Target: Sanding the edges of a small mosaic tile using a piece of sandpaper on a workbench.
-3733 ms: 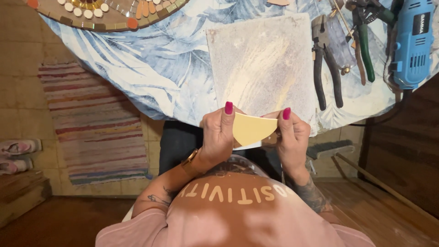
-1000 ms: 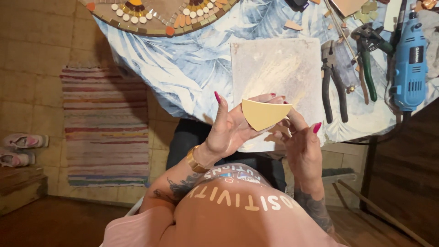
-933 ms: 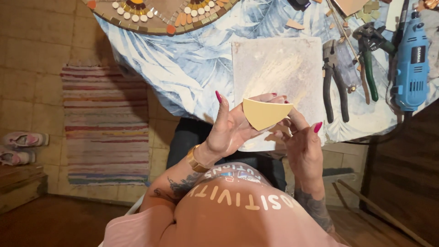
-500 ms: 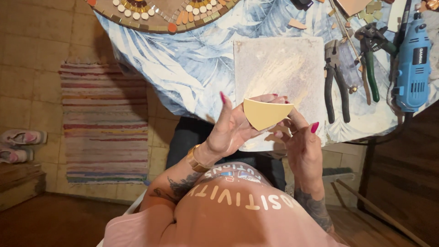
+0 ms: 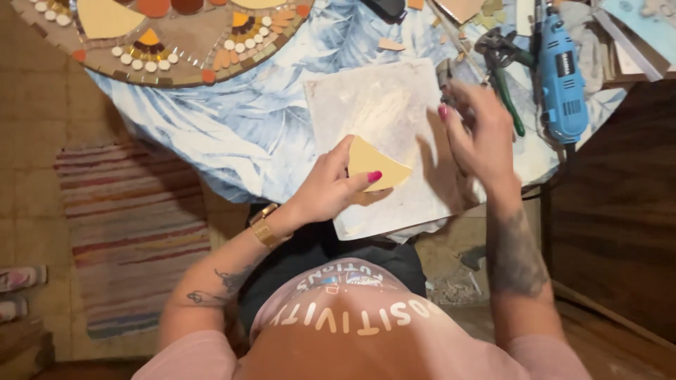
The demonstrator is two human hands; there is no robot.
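Fingers [image 5: 352, 151] over leaf-print tablecloth [image 5: 232, 119], striped rug [image 5: 134, 225]

I see the work board [image 5: 384, 134] lying on the table [image 5: 232, 134], with the round mosaic [image 5: 162, 35] far to its left. My left hand [image 5: 327, 190] holds a tile piece [image 5: 373, 163] over the board's near part. My right hand [image 5: 479, 134] hovers at its right edge, pliers [image 5: 503, 67] and rotary tool [image 5: 561, 70] beyond. A rug [image 5: 134, 232] lies on the floor, left.
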